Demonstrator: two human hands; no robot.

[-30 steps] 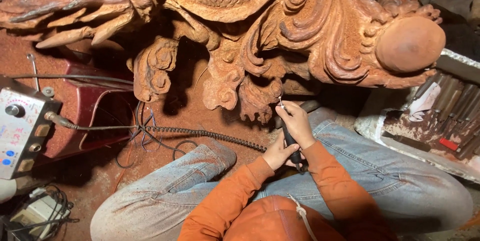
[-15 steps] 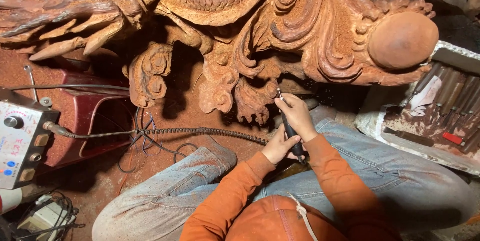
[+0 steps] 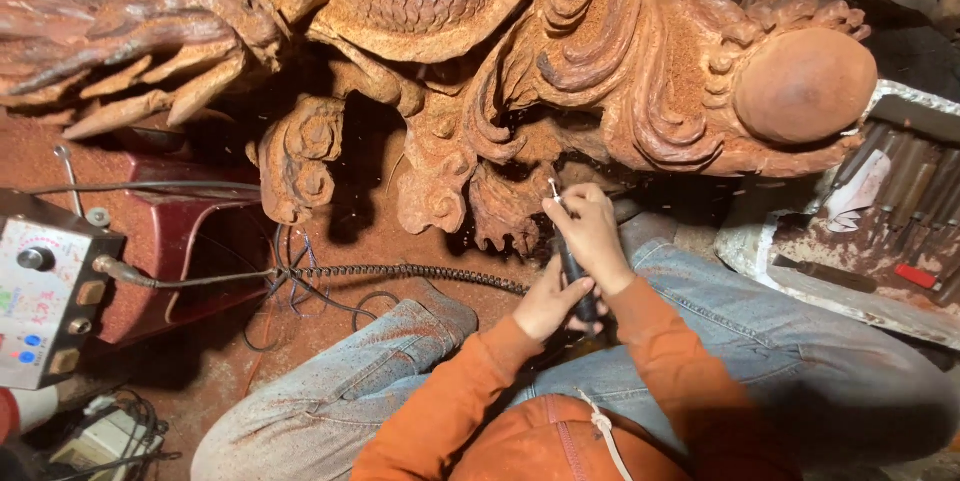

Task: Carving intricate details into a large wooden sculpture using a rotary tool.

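A large reddish-brown wood carving [image 3: 560,71] with scales, claws, curls and a smooth round ball fills the top of the view. My right hand [image 3: 590,236] grips a slim black rotary hand tool [image 3: 570,266] like a pen, its metal tip touching a curled part at the carving's lower edge. My left hand [image 3: 548,301] is wrapped around the tool's lower end, just below the right hand. Both arms wear orange sleeves. A black coiled cable [image 3: 400,273] runs left from the tool.
A grey control box [image 3: 45,301] with knobs and buttons sits at the left, beside a dark red stool [image 3: 190,251]. A tray of chisels [image 3: 880,211] lies at the right. My jeans-clad legs [image 3: 400,371] rest on the sawdust-covered floor. Loose wires lie near the stool.
The view has shifted slightly, so the carving sits a little higher and further left. Both hands stay on the tool at the same spot of the carving.
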